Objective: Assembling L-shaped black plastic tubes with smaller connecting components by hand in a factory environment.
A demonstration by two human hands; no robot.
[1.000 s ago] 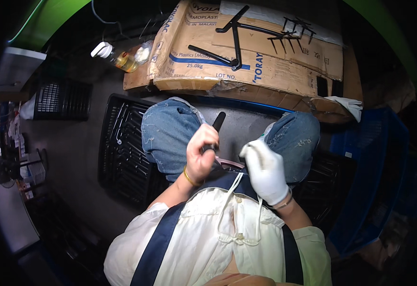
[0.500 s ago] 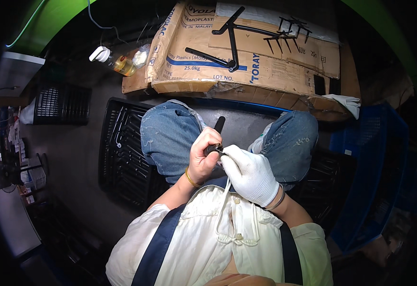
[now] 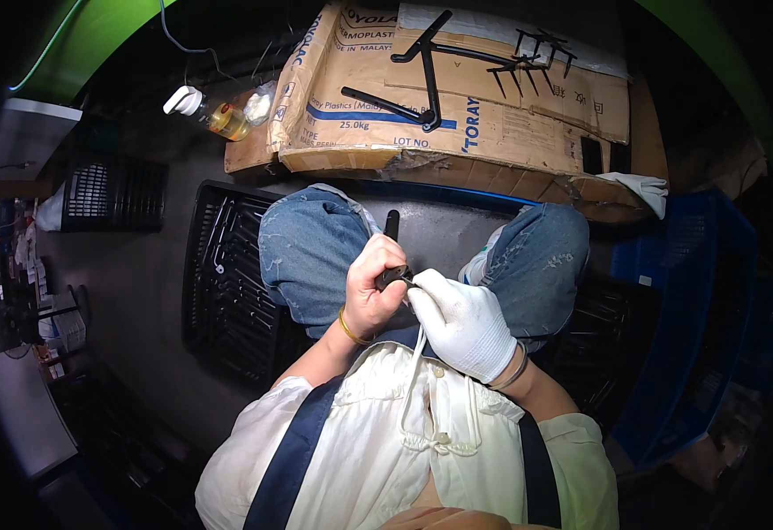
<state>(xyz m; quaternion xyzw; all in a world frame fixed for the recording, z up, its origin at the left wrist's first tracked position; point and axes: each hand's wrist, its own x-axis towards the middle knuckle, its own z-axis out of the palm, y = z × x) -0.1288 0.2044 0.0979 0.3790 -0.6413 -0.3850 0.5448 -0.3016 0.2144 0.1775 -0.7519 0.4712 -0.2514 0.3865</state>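
Observation:
My bare left hand [image 3: 373,284] is closed around a black rod-like part [image 3: 392,224]. One straight end of it sticks up beyond the fingers, and a rounded black end shows by the thumb. My right hand [image 3: 464,323], in a white knitted glove, pinches right beside that rounded end. Something small, dark and thin shows at its fingertips; what it is I cannot make out. Both hands meet between my knees, above my lap.
Ahead lies a flattened cardboard box [image 3: 351,141] bearing a jointed black part [image 3: 430,75] and small black branched pieces [image 3: 536,62]. Left of my knee stands a black crate [image 3: 194,291] full of black parts. A bottle [image 3: 226,122] and blue crates [image 3: 669,353] flank the box.
The far end of the black rod-like part has swung slightly left, and my left hand has turned a little with it. My right hand stays almost in place.

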